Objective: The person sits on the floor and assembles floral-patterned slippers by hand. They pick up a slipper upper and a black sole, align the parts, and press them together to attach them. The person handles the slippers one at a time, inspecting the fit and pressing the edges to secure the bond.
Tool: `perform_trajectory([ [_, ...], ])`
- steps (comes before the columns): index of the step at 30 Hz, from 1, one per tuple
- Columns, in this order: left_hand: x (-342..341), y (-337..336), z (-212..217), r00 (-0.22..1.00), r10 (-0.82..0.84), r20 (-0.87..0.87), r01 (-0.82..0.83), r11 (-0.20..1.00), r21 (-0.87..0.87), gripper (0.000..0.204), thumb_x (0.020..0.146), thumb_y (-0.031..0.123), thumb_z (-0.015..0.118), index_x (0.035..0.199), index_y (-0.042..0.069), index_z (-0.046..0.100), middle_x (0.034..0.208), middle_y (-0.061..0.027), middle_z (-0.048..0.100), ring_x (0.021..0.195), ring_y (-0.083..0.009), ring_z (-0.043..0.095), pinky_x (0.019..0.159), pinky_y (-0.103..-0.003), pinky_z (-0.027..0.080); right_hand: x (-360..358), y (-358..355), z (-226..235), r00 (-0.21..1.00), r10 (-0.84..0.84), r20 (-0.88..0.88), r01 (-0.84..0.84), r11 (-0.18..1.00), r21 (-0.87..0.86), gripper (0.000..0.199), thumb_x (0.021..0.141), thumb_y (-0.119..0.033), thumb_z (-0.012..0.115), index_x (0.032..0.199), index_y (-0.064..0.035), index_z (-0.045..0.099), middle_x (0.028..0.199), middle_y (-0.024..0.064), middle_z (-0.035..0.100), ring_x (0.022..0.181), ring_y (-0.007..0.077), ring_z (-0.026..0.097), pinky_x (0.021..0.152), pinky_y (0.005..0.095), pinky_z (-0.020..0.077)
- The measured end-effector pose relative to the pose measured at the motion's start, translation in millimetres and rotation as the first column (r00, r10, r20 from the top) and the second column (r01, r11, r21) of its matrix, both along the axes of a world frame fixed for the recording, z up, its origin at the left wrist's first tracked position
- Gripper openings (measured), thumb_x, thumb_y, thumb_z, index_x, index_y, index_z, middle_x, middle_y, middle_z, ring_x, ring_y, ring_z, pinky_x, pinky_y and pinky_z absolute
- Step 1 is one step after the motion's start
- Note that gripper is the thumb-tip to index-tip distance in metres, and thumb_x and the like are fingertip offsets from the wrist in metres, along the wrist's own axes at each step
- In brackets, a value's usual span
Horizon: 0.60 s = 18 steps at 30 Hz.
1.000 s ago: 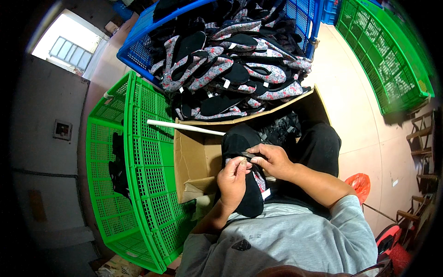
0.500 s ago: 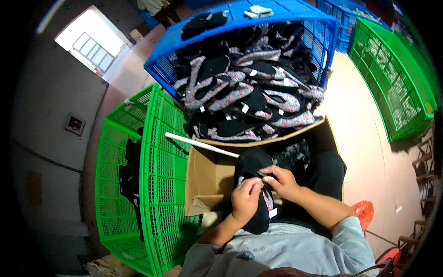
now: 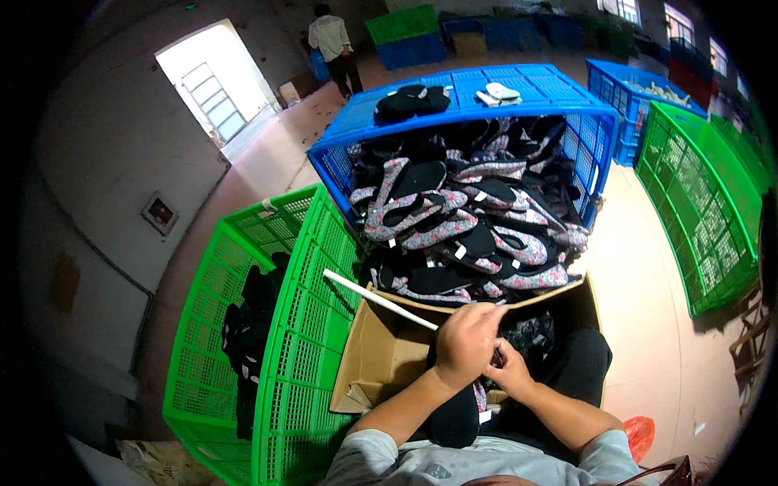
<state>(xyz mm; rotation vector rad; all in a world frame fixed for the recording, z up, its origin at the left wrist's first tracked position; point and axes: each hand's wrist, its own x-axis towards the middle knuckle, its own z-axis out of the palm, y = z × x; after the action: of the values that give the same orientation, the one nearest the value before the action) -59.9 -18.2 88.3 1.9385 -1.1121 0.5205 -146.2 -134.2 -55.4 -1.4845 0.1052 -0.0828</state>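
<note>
A black cloth shoe (image 3: 454,421) with floral lining and a small white tag stands over my lap, its upper part covered by my hands. My left hand (image 3: 468,344) is raised over it, back up, fingers bent and pressed together; what they hold is hidden. Close beside it, my right hand (image 3: 510,374) is closed at the shoe's opening, thumb up near the left hand. A white rod (image 3: 377,302) slants from behind my left hand across the edge of an open cardboard box (image 3: 361,356).
Ahead, a blue crate (image 3: 462,93) lies on its side, full of black and floral cloth shoes (image 3: 454,227). A green crate (image 3: 300,356) with dark pieces stands left; another green crate (image 3: 697,211) stands right. A person (image 3: 331,49) stands far back near a bright doorway.
The view has tilted up, so the crates sit lower in the picture. My left hand has lifted away from the shoe's opening and turned its back up; my right hand stays close to the shoe.
</note>
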Motion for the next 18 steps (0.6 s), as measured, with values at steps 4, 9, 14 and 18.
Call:
perform_trajectory([
  [4,0.1,-8.8,6.4,0.998,-0.057,0.035,0.049,0.978,0.204,0.026,0.084,0.012,0.067,0.109,0.004,0.07,0.124,-0.0123,0.063,0.118,-0.0329,0.056,0.101,-0.045,0.043,2.0,4.2,15.1,0.998,0.004,0.065,-0.007,0.999,0.043,0.05,0.085,-0.011,0.074,0.129,-0.0028,0.052,0.108,-0.0007,0.061,0.093,0.0076,0.055,0.081,0.0255,0.048],
  [9,3.8,4.4,-1.6,0.996,0.002,0.088,-0.012,0.994,0.109,0.013,0.076,0.011,0.073,0.087,0.006,0.072,0.109,-0.0093,0.066,0.115,-0.0325,0.058,0.097,-0.046,0.044,3.2,4.7,3.0,1.0,0.002,0.02,-0.004,0.996,0.091,0.041,0.086,-0.015,0.076,0.12,-0.0039,0.056,0.099,-0.0008,0.061,0.084,0.0063,0.055,0.074,0.0239,0.0477],
  [14,1.1,12.0,-6.3,1.0,0.029,-0.004,-0.028,0.994,0.106,0.011,0.075,0.008,0.073,0.086,0.006,0.072,0.108,-0.0094,0.066,0.113,-0.0323,0.059,0.097,-0.046,0.044,1.2,1.4,12.0,1.0,0.004,-0.024,-0.004,1.0,0.019,0.039,0.087,-0.016,0.076,0.118,-0.0042,0.056,0.097,0.0005,0.061,0.082,0.006,0.056,0.073,0.0237,0.049],
  [18,5.6,23.2,-12.6,0.999,0.011,0.038,-0.018,0.983,0.181,0.02,0.079,0.011,0.071,0.098,0.007,0.072,0.117,-0.0097,0.064,0.117,-0.0323,0.057,0.1,-0.047,0.043,2.4,3.0,15.9,0.999,0.022,-0.035,-0.02,0.998,0.057,0.037,0.087,-0.014,0.076,0.117,-0.0043,0.056,0.096,0.0003,0.061,0.081,0.0062,0.057,0.072,0.024,0.0501],
])
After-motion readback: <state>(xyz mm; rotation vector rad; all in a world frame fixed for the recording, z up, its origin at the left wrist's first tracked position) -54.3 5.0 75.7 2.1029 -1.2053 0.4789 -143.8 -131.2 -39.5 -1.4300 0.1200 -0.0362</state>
